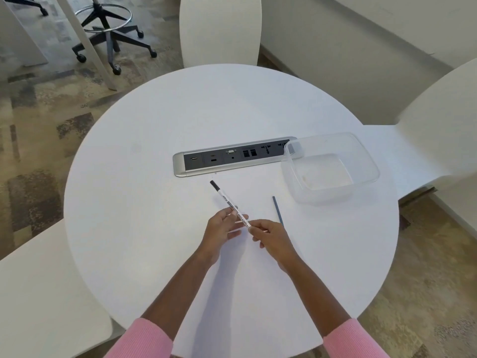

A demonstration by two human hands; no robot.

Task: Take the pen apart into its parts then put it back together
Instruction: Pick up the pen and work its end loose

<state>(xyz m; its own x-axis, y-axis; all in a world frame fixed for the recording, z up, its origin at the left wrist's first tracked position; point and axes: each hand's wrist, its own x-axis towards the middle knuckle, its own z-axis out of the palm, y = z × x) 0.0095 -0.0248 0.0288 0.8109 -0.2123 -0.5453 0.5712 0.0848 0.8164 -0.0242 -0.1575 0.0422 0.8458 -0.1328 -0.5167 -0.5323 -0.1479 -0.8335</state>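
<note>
Pen barrel (224, 198), white w/ printed lettering and a black tip, is held in the air just above the tabletop (167, 120), slanting from its tip at the far left down to its near end at the right. The left hand (219, 229) grips it around mid-barrel, fingers (240, 217) curled under and the thumb on top. The right hand (273, 237) pinches the near end btwn thumb and fingertips (the very end is hidden in that pinch, so I can't tell whether a cap or plug sits there). Both hands are close together, nearly touching.

A thin dark rod (278, 210) lies flat on the tabletop just right of the hands, its near end passing behind the right hand; it's apart from the barrel.

Farther right stands a clear plastic container (369, 161), one corner overlapping the end of a silver socket strip (180, 166) set into the tabletop. Pink sleeves (144, 339) cover both forearms at the bottom edge. White chairs (220, 29) ring the round tabletop; a black rolling stool base (113, 37) is at far left.
</note>
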